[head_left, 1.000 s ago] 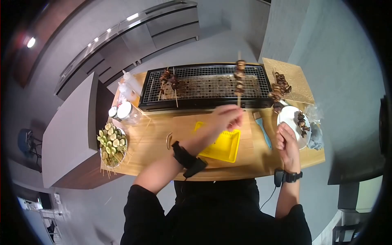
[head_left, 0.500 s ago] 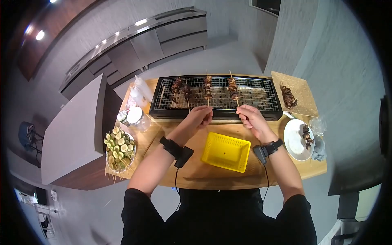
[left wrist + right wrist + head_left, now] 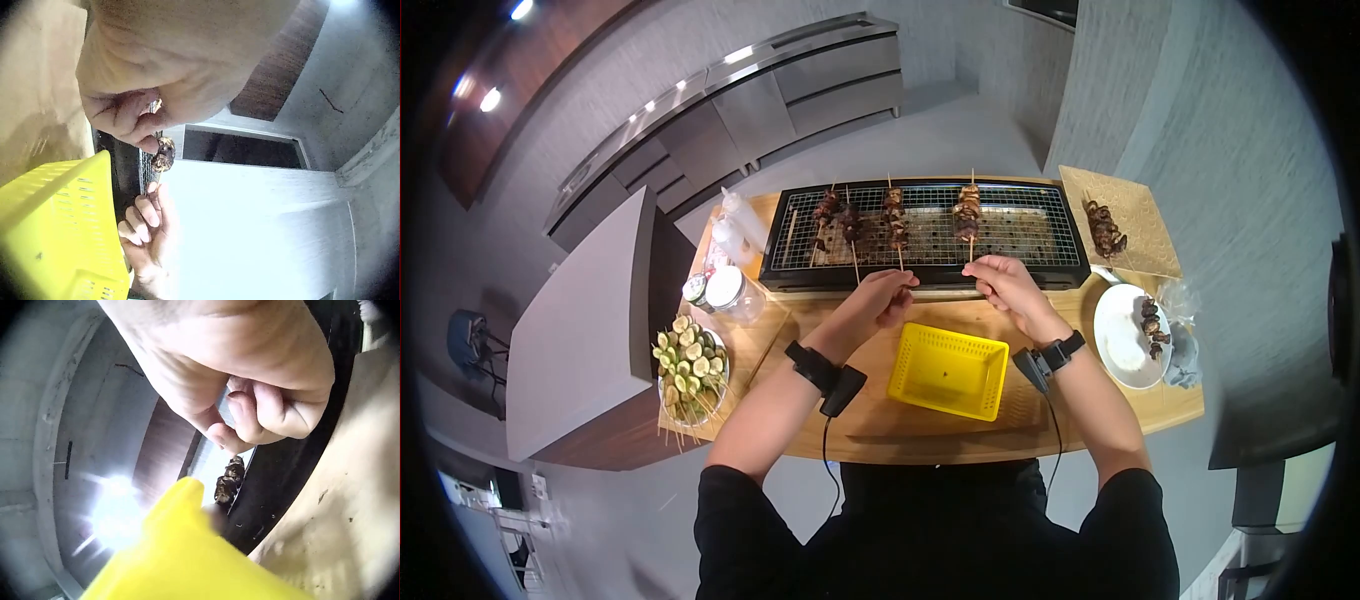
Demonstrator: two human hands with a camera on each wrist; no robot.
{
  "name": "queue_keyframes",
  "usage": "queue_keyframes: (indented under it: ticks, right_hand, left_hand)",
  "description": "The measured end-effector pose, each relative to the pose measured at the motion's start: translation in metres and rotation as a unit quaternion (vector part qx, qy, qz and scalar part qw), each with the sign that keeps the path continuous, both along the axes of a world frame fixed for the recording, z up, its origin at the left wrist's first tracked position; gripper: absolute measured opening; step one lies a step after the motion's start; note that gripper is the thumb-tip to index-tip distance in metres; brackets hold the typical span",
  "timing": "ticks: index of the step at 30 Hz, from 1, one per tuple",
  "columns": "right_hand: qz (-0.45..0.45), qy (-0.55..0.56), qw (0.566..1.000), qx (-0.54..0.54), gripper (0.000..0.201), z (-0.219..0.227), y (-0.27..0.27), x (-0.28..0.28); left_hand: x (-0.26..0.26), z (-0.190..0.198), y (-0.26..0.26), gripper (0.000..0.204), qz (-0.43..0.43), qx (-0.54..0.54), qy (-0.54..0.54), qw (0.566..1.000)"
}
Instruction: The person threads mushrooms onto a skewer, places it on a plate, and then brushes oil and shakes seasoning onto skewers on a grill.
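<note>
My left hand [image 3: 883,298] pinches the bare stick end of a skewer [image 3: 896,222], whose browned pieces lie over the grill [image 3: 1025,270]. To its right, my right hand [image 3: 1010,290] pinches the stick of another browned skewer [image 3: 967,212], also lengthwise across the grill's wire grate. Both hands are at the grill's near edge, fingers curled in. Two darker skewers, one [image 3: 826,208] beside the other [image 3: 852,224], lie at the grate's left end. In the left wrist view, the right hand [image 3: 147,231] shows beyond a skewer's browned pieces [image 3: 164,155].
A yellow basket [image 3: 998,380] stands on the table below the hands. At left are squeeze bottles [image 3: 730,240], jars [image 3: 726,288] and a plate of sliced-vegetable skewers [image 3: 690,365]. At right are a white plate [image 3: 1122,350] with a skewer and a gold board [image 3: 1140,220] with more browned skewers.
Both hands have come to the grill's near edge, the left from above the basket, the right from beside the white plate. Their raised skewers now lie over the grate, the left one shifted slightly leftward.
</note>
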State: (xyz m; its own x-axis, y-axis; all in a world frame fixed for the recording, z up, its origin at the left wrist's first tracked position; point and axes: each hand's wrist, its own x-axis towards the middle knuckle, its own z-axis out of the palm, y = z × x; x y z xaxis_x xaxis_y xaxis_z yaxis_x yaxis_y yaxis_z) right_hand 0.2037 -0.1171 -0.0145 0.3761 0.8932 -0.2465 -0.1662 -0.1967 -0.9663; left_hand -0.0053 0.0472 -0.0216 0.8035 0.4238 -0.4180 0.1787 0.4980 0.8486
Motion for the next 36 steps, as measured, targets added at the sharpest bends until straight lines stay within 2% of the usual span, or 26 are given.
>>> queue_keyframes:
  ticks: [8, 15, 19, 21, 22, 25, 27, 29, 30, 33, 34, 36]
  right_hand:
    - [0.003, -0.011, 1.000, -0.001, 0.013, -0.013, -0.013, 0.007]
    - [-0.002, -0.018, 0.999, 0.029, 0.013, -0.002, -0.044, 0.008]
    - [-0.037, -0.084, 0.994, 0.054, 0.014, 0.002, -0.092, 0.015]
    - [-0.071, -0.146, 0.984, 0.080, 0.013, -0.009, -0.124, 0.021]
    - [-0.100, -0.183, 0.976, 0.066, 0.011, -0.001, -0.145, 0.019]
    - [-0.248, -0.278, 0.921, 0.112, 0.010, -0.005, -0.201, 0.026]
    - [-0.351, -0.355, 0.860, 0.104, 0.011, -0.022, -0.243, 0.048]
    - [-0.421, -0.427, 0.798, -0.057, 0.014, -0.005, -0.277, 0.047]
    - [-0.451, -0.456, 0.755, -0.137, 0.016, 0.000, -0.293, 0.046]
    - [-0.422, -0.547, 0.677, -0.253, 0.023, -0.023, -0.329, 0.054]
    - [-0.417, -0.516, 0.700, -0.264, 0.028, -0.021, -0.333, 0.050]
    - [-0.418, -0.510, 0.710, -0.246, 0.027, -0.029, -0.338, 0.050]
  left_hand:
    - [-0.008, 0.001, -0.007, 0.017, -0.015, 0.003, 0.008, 1.000]
    - [-0.017, 0.000, -0.010, 0.022, -0.032, 0.017, 0.041, 0.998]
    - [-0.020, 0.020, -0.028, 0.027, -0.039, 0.071, 0.049, 0.996]
    - [-0.019, 0.027, -0.037, 0.030, -0.052, 0.143, 0.034, 0.988]
    - [-0.014, 0.032, -0.044, 0.031, -0.055, 0.179, 0.025, 0.982]
    - [0.002, 0.061, -0.078, 0.033, -0.092, 0.278, -0.005, 0.956]
    - [0.017, 0.070, -0.098, 0.033, -0.112, 0.317, -0.017, 0.942]
    - [0.033, 0.079, -0.118, 0.032, -0.138, 0.366, -0.026, 0.920]
    - [0.041, 0.080, -0.127, 0.027, -0.161, 0.353, -0.021, 0.921]
    - [0.067, 0.053, -0.150, 0.022, -0.262, 0.314, -0.090, 0.908]
    - [0.073, 0.052, -0.162, 0.021, -0.291, 0.292, -0.087, 0.907]
    - [0.083, 0.049, -0.186, 0.020, -0.348, 0.245, -0.080, 0.901]
